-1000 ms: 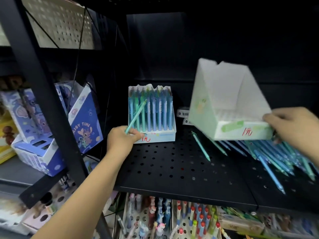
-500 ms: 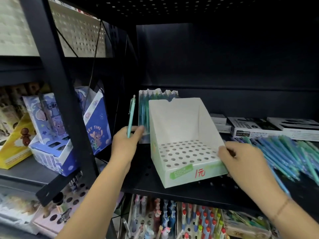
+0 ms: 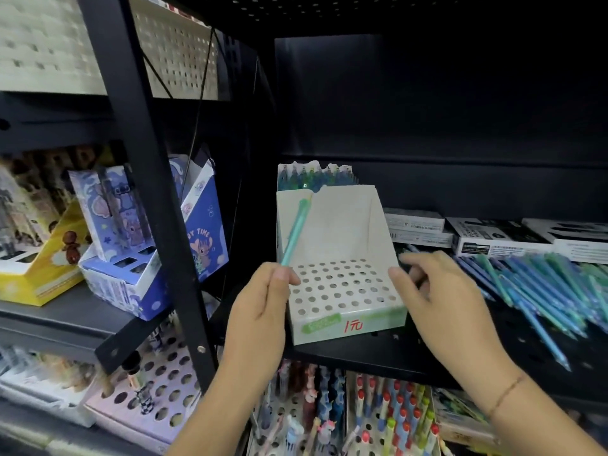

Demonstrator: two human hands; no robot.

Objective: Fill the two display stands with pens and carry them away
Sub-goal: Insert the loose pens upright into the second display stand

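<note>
The empty display stand (image 3: pixel 342 291) sits at the shelf's (image 3: pixel 362 357) front edge, with the filled stand (image 3: pixel 312 176) close behind. My left hand (image 3: pixel 260 311) pinches a teal pen (image 3: pixel 296 232), now tilted over the empty stand's left wall instead of beside it. My right hand (image 3: pixel 441 297), fingers loose, hovers by the right wall; loose pens (image 3: pixel 533 284) crowd beyond.

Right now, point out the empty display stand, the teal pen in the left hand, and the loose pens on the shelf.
empty display stand (image 3: pixel 353 324): head view, on its front wall by the red price mark.
teal pen (image 3: pixel 296 232): head view, mid-barrel.
loose pens (image 3: pixel 533 284): head view, middle of the pile.
</note>
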